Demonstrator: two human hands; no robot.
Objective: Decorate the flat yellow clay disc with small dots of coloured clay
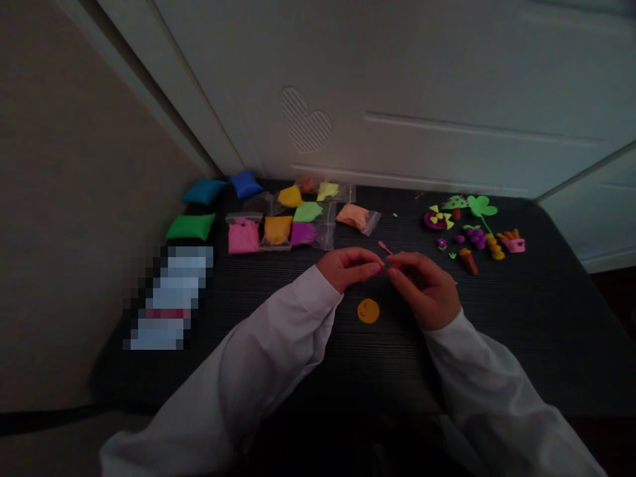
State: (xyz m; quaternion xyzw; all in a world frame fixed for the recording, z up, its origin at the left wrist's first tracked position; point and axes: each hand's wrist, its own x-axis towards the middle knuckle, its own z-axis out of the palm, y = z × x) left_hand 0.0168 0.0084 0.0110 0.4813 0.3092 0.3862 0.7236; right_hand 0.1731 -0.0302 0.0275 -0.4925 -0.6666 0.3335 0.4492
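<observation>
My left hand [352, 266] and my right hand [424, 286] meet almost fingertip to fingertip over the table. Each is closed in a pinch of thumb and forefinger. Whatever lies between the fingertips is too small to make out. Just below them on the dark tabletop lies a flat round orange-yellow clay disc [368, 311] with small reddish curved marks on it. Behind the fingers, a small pink stick-like tool [384, 248] rests on the table, partly hidden by my right hand.
Clear bags of soft clay, among them pink clay [243, 236] and peach clay [354, 215], lie behind my left hand. Green [191, 227] and blue [245, 184] packs sit farther left, near a blurred phone-like screen [171, 298]. Small clay figures, including a green clover [481, 206], stand at right.
</observation>
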